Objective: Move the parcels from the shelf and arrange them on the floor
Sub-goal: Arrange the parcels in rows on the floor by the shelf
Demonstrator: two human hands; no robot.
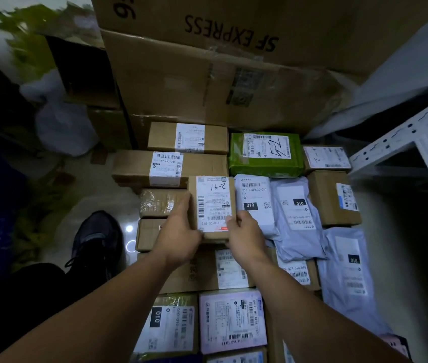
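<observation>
Over floor parcels [296, 205], left grip [178, 237] and right grip [247, 237] clamp a labelled box [212, 203].

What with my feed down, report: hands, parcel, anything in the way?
Left hand and right hand both grip the small brown box. Box among floor parcels, label up. Tight fit: white mailer right, taped box left.

The pale, glossy floor [113, 203] is packed with parcels laid label-up in tight rows: brown cardboard boxes [134, 166], a green bag [265, 163] and grey mailers [296, 205], with a big SF Express carton [220, 82] behind them, a dark shoe [95, 242] to their left and the white shelf frame [391, 155] to their right.
</observation>
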